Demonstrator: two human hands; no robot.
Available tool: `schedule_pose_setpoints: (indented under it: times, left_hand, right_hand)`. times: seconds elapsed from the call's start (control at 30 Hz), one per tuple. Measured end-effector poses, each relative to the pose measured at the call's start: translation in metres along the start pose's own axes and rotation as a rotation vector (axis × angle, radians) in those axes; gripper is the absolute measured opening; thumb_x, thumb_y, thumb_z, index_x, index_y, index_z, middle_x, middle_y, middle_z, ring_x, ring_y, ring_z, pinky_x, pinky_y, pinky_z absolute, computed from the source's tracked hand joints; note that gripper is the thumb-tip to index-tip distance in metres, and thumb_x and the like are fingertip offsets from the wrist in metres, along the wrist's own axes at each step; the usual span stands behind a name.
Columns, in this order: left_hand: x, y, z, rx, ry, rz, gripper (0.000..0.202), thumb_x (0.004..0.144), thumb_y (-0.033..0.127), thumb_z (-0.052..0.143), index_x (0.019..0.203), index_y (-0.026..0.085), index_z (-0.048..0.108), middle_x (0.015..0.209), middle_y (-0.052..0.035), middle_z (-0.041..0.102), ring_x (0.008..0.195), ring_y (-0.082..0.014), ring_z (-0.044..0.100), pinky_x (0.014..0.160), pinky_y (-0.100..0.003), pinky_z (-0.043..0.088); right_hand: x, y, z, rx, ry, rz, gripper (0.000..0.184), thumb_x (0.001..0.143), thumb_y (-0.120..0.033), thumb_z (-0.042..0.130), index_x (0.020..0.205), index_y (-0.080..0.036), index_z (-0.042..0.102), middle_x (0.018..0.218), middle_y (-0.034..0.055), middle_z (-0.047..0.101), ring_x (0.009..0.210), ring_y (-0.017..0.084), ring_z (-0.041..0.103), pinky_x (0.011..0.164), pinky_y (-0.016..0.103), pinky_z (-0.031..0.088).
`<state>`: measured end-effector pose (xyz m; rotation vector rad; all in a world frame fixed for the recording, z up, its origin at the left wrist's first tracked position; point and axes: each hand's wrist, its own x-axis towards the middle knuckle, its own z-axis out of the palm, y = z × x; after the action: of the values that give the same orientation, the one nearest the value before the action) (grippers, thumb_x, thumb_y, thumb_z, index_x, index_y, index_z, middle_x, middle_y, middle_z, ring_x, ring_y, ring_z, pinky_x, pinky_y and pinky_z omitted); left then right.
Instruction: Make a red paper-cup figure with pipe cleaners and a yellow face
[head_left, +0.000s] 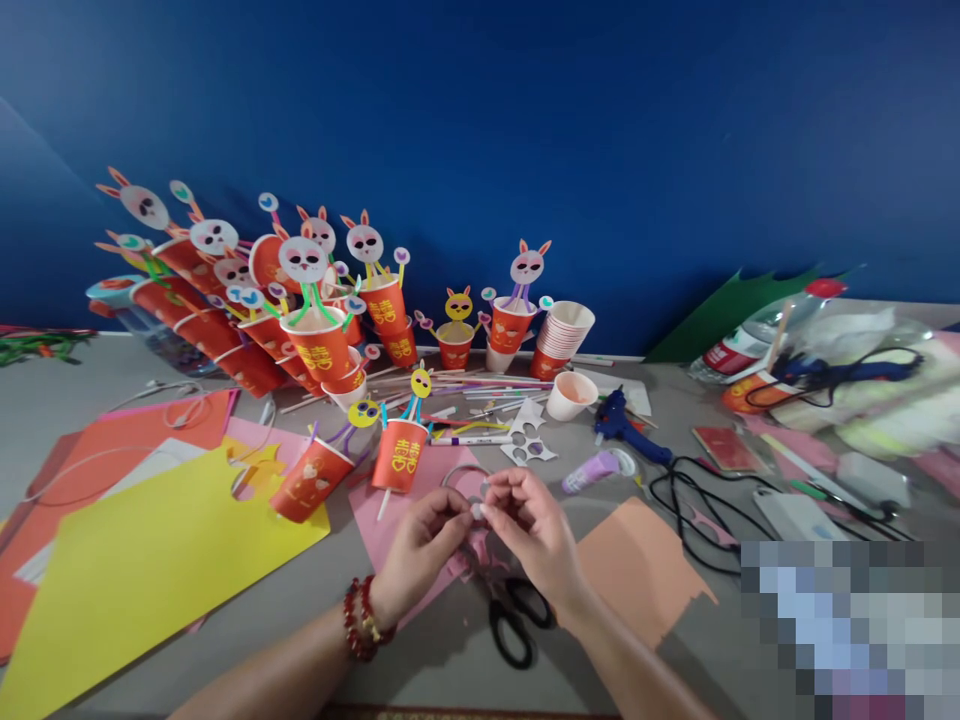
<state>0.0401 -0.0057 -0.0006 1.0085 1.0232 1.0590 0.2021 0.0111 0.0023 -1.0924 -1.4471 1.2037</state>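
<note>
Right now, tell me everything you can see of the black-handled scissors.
The black-handled scissors lie on the gray table, just below the hands in the view. Two spread, plastic-looking loop handles face the person. The blades point away, toward pink paper, partly obscured, so how far they open is unclear. Neither hand grips the scissors.

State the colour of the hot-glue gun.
The hot-glue gun is blue, showing best in the head view.
</note>
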Motion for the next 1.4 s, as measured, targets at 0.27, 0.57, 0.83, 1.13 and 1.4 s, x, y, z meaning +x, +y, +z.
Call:
schedule_pose_setpoints:
  times: [0.27, 0.57, 0.83, 1.13, 1.4]
  left_hand:
    - [0.000, 0.002, 0.002, 0.005, 0.030, 0.018, 0.039, 0.080, 0.054, 0.070, 0.074, 0.018, 0.055, 0.060, 0.0062, 0.045, 0.051, -0.0078, 0.038, 0.048, -0.019, 0.034]
    - [-0.002, -0.008, -0.001, 0.159, 0.030, 0.127, 0.028, 0.091, 0.041, 0.059, 0.079, 0.016, 0.058, 0.073, -0.0004, 0.056, 0.064, -0.0129, 0.051, 0.059, -0.023, 0.043]
    - [-0.002, -0.008, -0.006, 0.337, 0.031, 0.197, 0.022, 0.095, 0.033, 0.053, 0.081, 0.017, 0.059, 0.074, -0.0022, 0.060, 0.067, -0.0149, 0.054, 0.062, -0.024, 0.043]
    - [-0.004, -0.004, -0.004, 0.396, 0.034, 0.217, 0.017, 0.092, 0.027, 0.057, 0.078, 0.018, 0.060, 0.071, -0.0012, 0.060, 0.062, -0.0135, 0.053, 0.058, -0.022, 0.040]
    - [-0.004, -0.008, -0.007, 0.410, 0.019, 0.212, 0.017, 0.093, 0.026, 0.053, 0.079, 0.017, 0.059, 0.072, -0.0014, 0.059, 0.062, -0.0136, 0.052, 0.058, -0.023, 0.039]
  right_hand:
    - [-0.007, -0.001, -0.002, -0.350, 0.083, -0.344, 0.022, 0.093, -0.016, 0.058, 0.114, -0.025, 0.056, 0.094, 0.0049, 0.068, 0.085, 0.020, 0.067, 0.082, 0.036, 0.055]
    - [-0.005, -0.012, -0.005, -0.551, -0.027, -0.484, 0.030, 0.092, -0.008, 0.057, 0.115, -0.027, 0.056, 0.095, 0.0047, 0.073, 0.089, 0.021, 0.070, 0.081, 0.035, 0.057]
    - [-0.007, -0.012, -0.006, -0.575, -0.032, -0.435, 0.029, 0.091, -0.011, 0.056, 0.116, -0.026, 0.059, 0.096, 0.0053, 0.077, 0.086, 0.022, 0.075, 0.079, 0.033, 0.060]
    - [-0.007, -0.011, -0.006, -0.577, -0.023, -0.435, 0.028, 0.091, -0.011, 0.056, 0.114, -0.026, 0.059, 0.095, 0.0048, 0.077, 0.086, 0.022, 0.075, 0.079, 0.033, 0.061]
    - [-0.007, -0.010, -0.006, -0.572, -0.019, -0.436, 0.028, 0.090, -0.010, 0.056, 0.113, -0.026, 0.059, 0.095, 0.0042, 0.076, 0.086, 0.021, 0.074, 0.080, 0.032, 0.059]
